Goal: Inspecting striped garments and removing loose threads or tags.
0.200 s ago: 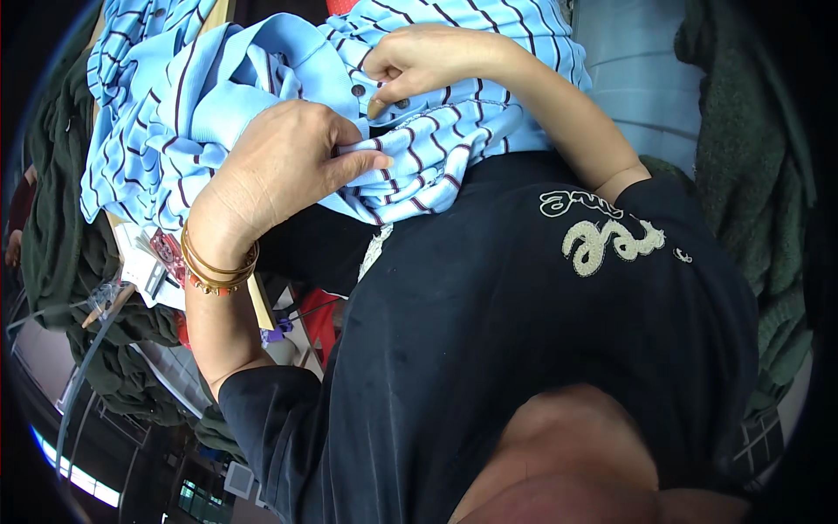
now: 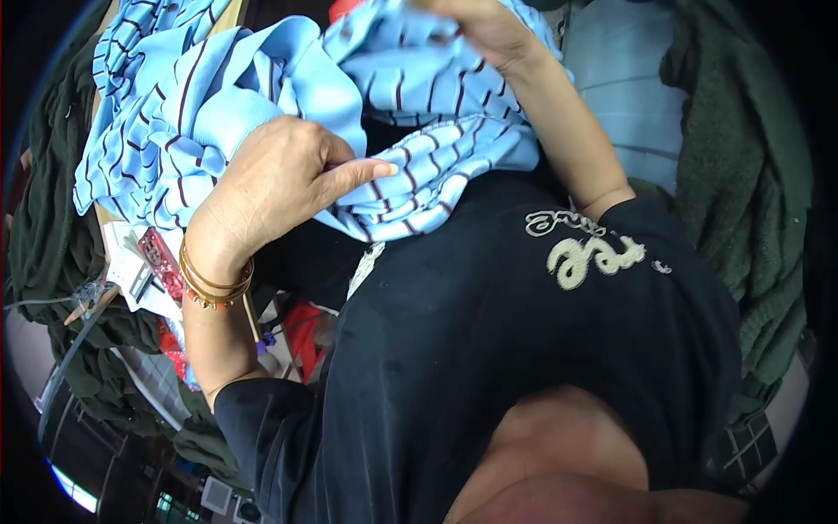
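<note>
A light blue knit shirt (image 2: 436,170) with dark stripes lies bunched in folds over my lap and the surface ahead. My left hand (image 2: 284,175), with bracelets at the wrist, pinches a fold of it, thumb on top and fingers curled into the cloth. Near the top edge my right hand (image 2: 491,33) grips the buttoned part of the shirt and holds it raised; its fingertips are blurred and partly cut off by the frame. Between the two hands a dark gap shows under the lifted cloth. A smooth plain blue band (image 2: 231,118) lies beside my left hand.
Dark green fabric (image 2: 742,192) hangs at the right, beside a pale blue wrapped bundle (image 2: 624,96). More dark green cloth (image 2: 52,192) is piled at the left. A red patterned case (image 2: 160,262) and white papers (image 2: 127,266) lie by my left wrist.
My right hand has moved up and away, lifting the buttoned part of the shirt and opening a dark gap. My left hand keeps its pinch, slightly lower.
</note>
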`<state>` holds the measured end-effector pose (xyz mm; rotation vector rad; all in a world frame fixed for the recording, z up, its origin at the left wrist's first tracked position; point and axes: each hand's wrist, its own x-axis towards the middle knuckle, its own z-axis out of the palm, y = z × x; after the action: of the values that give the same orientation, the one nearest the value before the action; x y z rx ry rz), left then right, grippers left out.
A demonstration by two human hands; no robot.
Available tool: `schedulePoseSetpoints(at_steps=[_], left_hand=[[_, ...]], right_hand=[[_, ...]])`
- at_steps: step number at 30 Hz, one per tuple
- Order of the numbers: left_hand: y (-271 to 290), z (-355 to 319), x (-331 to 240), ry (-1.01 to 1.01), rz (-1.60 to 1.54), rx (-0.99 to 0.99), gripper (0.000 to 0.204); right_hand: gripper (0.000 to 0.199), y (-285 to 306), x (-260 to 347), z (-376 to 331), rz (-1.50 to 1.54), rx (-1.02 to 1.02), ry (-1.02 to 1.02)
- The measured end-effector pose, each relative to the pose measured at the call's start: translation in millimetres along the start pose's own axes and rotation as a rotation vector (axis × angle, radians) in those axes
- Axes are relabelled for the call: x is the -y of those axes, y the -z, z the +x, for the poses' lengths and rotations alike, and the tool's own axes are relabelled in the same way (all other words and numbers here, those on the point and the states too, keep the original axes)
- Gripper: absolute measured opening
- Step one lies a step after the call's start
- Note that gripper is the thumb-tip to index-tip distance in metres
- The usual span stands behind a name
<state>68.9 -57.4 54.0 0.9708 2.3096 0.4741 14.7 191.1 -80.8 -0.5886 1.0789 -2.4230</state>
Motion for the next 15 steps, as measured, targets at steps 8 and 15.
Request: schedulePoseSetpoints(at_steps=[8,15], left_hand=[[6.6,31.4,-9.7,-0.128,-0.216,-0.307,0.050],[21.2,70.2,-41.4,-0.353,-0.629,-0.396,0.041]], right_hand=[[0.025,-112.5,94.1,28.3,0.186,-0.367,0.439],[0.025,-184.6,146.9,32.4,-0.141,-0.038,0.574]])
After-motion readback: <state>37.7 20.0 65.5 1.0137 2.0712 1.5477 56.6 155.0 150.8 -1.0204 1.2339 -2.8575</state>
